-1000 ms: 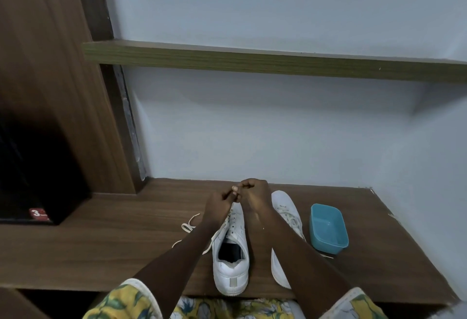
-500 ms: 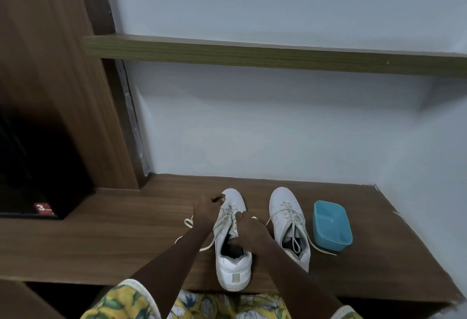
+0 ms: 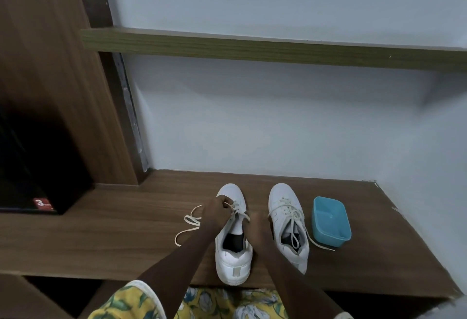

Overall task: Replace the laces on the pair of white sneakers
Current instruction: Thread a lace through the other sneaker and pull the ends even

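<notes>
Far left, low on the dark cabinet front (image 3: 30, 167), a small red sticker (image 3: 41, 203) carries a white "3"; the smaller print after it is too fine to read.

On the wooden desk (image 3: 113, 237), a cream lace (image 3: 188, 220) lies in loose loops left of the shoes, its free end trailing toward the near edge. Its other part runs up into the left hand (image 3: 214, 213), which pinches it with curled fingers over the eyelets of the left-hand sneaker (image 3: 233, 263). That white sneaker lies lengthwise from near edge to far edge, toe toward the wall (image 3: 252, 129), heel right at the near edge with a grey tab on the back. Its tongue and dark opening show between the two wrists.

The right hand (image 3: 256, 227) sits against the shoe's right side, fingers curled, and a strand of the same lace crosses the tongue into its grip.

Just beside it, apart from both hands, the right-hand sneaker (image 3: 285, 200) lies nearly parallel, toe also toward the wall, set a little farther from the near edge. It is threaded with a second lace (image 3: 293, 215); one end drops into the opening, the other trails across the desk in front of a blue plastic tub (image 3: 331, 220), which stands open just right of that shoe.
</notes>
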Action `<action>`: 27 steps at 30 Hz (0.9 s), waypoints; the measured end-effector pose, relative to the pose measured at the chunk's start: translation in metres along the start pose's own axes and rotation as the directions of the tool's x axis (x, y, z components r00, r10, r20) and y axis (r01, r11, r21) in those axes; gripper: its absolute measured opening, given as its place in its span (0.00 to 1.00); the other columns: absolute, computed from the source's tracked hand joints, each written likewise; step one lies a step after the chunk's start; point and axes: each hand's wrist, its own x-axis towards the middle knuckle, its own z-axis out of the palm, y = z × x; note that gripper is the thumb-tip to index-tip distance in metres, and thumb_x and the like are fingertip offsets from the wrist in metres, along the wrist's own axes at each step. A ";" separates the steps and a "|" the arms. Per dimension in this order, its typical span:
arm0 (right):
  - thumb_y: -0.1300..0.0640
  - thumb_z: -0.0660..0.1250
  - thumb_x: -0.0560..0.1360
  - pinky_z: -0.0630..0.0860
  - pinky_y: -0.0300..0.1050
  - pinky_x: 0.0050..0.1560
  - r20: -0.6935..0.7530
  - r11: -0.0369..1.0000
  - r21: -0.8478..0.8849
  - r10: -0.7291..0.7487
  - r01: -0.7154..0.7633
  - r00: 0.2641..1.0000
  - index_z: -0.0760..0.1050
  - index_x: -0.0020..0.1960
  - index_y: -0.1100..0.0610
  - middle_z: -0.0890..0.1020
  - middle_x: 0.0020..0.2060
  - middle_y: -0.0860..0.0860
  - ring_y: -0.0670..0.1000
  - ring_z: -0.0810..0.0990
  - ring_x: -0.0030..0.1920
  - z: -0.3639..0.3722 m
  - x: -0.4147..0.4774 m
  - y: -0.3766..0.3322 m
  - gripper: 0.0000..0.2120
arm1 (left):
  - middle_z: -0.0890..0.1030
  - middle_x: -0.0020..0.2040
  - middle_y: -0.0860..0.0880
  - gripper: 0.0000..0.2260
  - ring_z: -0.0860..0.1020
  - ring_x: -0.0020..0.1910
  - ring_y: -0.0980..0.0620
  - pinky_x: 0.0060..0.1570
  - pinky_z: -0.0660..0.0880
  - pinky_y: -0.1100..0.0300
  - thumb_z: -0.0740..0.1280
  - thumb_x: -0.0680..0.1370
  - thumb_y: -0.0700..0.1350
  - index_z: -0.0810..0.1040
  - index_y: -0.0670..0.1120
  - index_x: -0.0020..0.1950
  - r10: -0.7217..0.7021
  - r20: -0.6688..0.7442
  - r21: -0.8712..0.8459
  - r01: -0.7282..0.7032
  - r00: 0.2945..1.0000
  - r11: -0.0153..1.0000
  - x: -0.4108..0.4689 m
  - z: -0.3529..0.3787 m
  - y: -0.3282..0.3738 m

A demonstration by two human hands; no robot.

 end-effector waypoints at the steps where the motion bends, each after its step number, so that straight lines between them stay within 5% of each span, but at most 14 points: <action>1: 0.61 0.59 0.78 0.63 0.38 0.35 -0.007 0.998 0.057 0.022 -0.022 1.000 0.76 0.41 0.59 0.79 0.36 0.54 0.49 0.73 0.37 -0.004 -0.002 0.001 0.10 | 0.82 0.41 0.46 0.08 0.76 0.35 0.53 0.31 0.65 0.68 0.65 0.72 0.36 0.79 0.46 0.48 0.001 -0.003 -0.003 -0.001 1.000 1.000 -0.001 0.001 -0.001; 4: 0.60 0.61 0.78 0.59 0.37 0.28 -0.030 0.983 0.162 0.093 -0.087 0.995 0.66 0.30 0.52 0.69 0.27 0.45 0.45 0.68 0.30 -0.008 -0.003 0.006 0.17 | 0.78 0.38 0.49 0.08 0.71 0.30 0.56 0.26 0.62 0.70 0.66 0.70 0.35 0.73 0.46 0.45 -0.005 -0.010 -0.050 0.005 1.000 0.999 -0.002 0.004 -0.001; 6: 0.59 0.63 0.77 0.60 0.37 0.29 -0.025 0.976 0.191 0.108 -0.101 0.994 0.70 0.32 0.55 0.69 0.27 0.44 0.47 0.71 0.32 -0.009 -0.003 0.006 0.14 | 0.76 0.34 0.49 0.10 0.71 0.27 0.55 0.25 0.62 0.69 0.67 0.69 0.34 0.71 0.45 0.45 -0.007 -0.020 -0.087 0.006 1.000 0.996 -0.002 0.007 0.000; 11: 0.55 0.65 0.77 0.61 0.39 0.32 0.007 0.971 0.227 0.075 -0.074 0.997 0.66 0.31 0.51 0.70 0.27 0.43 0.49 0.72 0.36 -0.008 -0.002 0.000 0.17 | 0.75 0.29 0.51 0.14 0.75 0.35 0.46 0.33 0.63 0.60 0.65 0.68 0.34 0.67 0.48 0.48 0.051 -0.012 -0.044 -0.052 0.999 0.998 -0.004 0.014 0.006; 18: 0.56 0.65 0.76 0.65 0.41 0.38 0.029 0.968 0.219 0.119 -0.122 0.993 0.64 0.29 0.47 0.75 0.32 0.48 0.50 0.75 0.39 -0.007 0.000 -0.001 0.18 | 0.80 0.38 0.43 0.13 0.78 0.43 0.42 0.41 0.71 0.53 0.65 0.70 0.34 0.67 0.45 0.51 0.060 -0.035 0.045 -0.058 0.998 0.997 -0.002 0.019 0.003; 27: 0.61 0.63 0.76 0.58 0.33 0.26 0.032 0.972 0.179 0.148 -0.151 0.988 0.61 0.29 0.50 0.68 0.27 0.45 0.51 0.71 0.37 -0.016 -0.003 -0.002 0.20 | 0.77 0.36 0.42 0.14 0.77 0.42 0.38 0.40 0.70 0.50 0.65 0.69 0.33 0.63 0.44 0.47 0.063 -0.003 0.009 -0.063 0.998 0.998 -0.003 0.022 -0.002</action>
